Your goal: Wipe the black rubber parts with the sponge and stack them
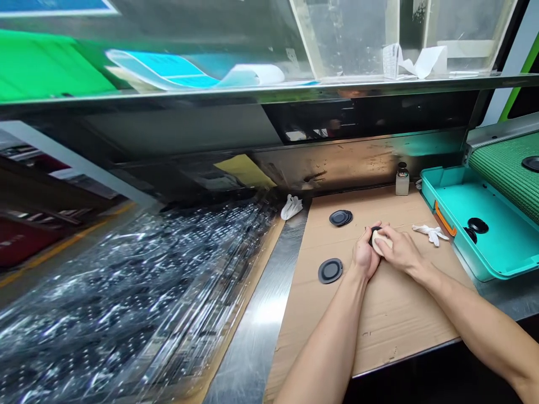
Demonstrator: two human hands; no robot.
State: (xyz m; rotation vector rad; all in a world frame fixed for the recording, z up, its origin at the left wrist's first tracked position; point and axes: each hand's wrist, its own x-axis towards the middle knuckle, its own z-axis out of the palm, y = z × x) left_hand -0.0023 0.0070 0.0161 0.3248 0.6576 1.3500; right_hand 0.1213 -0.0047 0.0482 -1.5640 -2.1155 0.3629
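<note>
Black disc [374, 231], mostly hidden, right there between your two hands: your left hand [365, 255] is curled around it, and a dark edge shows at the far side of that grip. Your right hand [400, 249] meets it from the right, pinching a pale pad [382, 244] against it. Hands together, touching, disc and pad caught between them! Looks like a rubbing or wiping step; how far along, I cannot tell. The next move seems to call for a firm left hold and even pressure on the pad, so the disc doesn't slip.

Under your hands, the cardboard sheet [404, 314]. Near your left wrist, one single dark disc [330, 271] lies flat; farther away, a small overlapping stack [340, 217]. Over on your right, a crumpled white item [432, 234], perhaps a glove, lies just beside the teal tray [514, 247], with black pieces [478, 225] inside. At the back, a small bottle [402, 180] stands upright; past the tray, a green belt [509, 163]. Far left, glossy clear plastic [147, 280] spreads wide.
</note>
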